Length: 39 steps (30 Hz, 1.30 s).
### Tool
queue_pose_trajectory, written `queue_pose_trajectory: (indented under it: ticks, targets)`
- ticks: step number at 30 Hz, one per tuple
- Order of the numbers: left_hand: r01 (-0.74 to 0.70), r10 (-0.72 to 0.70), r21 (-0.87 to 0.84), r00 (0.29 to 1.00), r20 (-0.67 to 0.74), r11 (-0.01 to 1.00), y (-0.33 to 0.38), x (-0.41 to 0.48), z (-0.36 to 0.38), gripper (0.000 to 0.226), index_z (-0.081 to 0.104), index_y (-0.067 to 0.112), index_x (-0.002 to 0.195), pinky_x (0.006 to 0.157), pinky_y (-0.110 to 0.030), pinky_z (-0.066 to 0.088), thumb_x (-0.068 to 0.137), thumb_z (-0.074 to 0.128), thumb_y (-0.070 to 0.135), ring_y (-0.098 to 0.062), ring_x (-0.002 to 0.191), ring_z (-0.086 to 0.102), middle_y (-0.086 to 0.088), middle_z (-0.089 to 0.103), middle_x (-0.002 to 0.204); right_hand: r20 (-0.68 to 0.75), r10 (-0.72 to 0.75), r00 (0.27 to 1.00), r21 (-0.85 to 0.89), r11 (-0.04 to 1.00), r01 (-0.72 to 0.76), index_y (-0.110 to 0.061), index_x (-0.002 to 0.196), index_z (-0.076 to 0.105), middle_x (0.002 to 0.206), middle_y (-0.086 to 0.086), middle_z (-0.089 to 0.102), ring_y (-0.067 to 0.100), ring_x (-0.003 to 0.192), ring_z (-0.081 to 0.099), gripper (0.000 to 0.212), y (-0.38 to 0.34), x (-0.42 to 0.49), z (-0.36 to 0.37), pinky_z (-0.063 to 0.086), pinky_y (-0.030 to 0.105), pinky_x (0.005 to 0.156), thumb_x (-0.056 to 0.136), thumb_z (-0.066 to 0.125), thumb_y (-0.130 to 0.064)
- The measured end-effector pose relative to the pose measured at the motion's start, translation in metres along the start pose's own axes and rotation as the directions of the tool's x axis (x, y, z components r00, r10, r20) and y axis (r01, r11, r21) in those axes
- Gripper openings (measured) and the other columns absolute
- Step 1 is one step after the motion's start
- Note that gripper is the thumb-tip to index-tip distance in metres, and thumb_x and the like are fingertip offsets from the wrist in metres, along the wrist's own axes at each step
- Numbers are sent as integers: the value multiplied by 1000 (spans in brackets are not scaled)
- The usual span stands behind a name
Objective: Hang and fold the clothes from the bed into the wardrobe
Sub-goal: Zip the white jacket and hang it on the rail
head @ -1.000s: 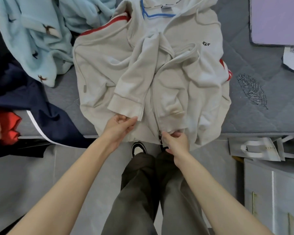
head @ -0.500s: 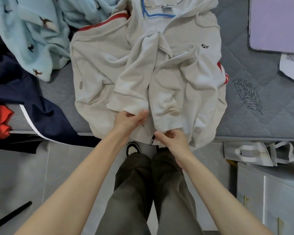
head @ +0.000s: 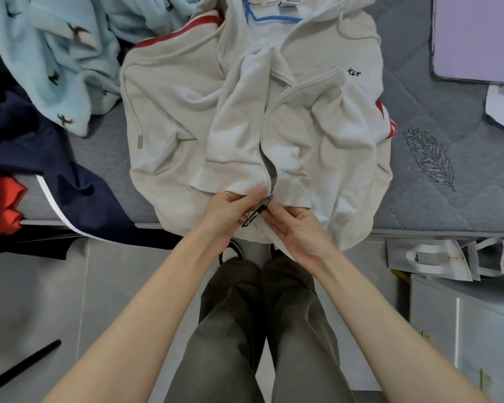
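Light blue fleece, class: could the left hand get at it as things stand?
Probably, once freed: the left hand pinches the hoodie, and only flat cloth lies between it and the fleece.

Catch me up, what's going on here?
A person stands at the bed with a cream zip hoodie spread on it. The left hand and right hand both pinch its hem at the bottom of the zipper, the black pull tab hanging between them. The zipper is open above that. A light blue fleece and a navy garment lie to the left.
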<state>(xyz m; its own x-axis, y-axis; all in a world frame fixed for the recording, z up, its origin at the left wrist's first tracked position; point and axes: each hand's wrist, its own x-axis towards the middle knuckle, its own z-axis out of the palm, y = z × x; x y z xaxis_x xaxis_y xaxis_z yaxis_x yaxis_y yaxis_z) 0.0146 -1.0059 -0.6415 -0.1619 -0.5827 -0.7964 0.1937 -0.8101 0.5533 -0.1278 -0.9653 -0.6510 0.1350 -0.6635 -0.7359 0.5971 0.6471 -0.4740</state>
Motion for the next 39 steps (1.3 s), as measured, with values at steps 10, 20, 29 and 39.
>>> queue_pose_trajectory:
  ticks: [10,20,29,39]
  targets:
    - [-6,5,-102,1000,-12,995,-7,-2,6,14,70,13,80,41,-10,36,76,74,25,1,59,60,6,70,71,-20,12,1000,-32,999,-12,-8,96,73,101,8,74,13,93,70,24,3,-4,-2,53,18,78,74,71,-16]
    - [-41,43,17,994,-98,999,-11,-5,1,14,71,13,87,49,-9,43,78,77,23,2,64,65,8,73,74,-90,42,995,-2,999,-43,-3,101,69,98,7,74,11,86,71,33,4,-5,0,55,19,77,70,72,-15]
    - [-190,270,475,957,-106,859,-19,-2,-12,13,74,16,79,61,-16,50,79,77,29,-4,66,65,2,73,73,-239,75,968,11,997,-74,-8,86,71,81,0,74,4,67,66,8,15,-3,1,56,18,73,78,72,-6]
    - [-100,279,665,945,-168,740,-34,2,-14,32,65,0,80,57,-26,42,80,76,30,-12,61,52,-4,60,68,-302,147,942,16,989,-149,-7,85,68,70,-1,70,5,59,63,3,28,2,-2,55,26,81,83,69,-6]
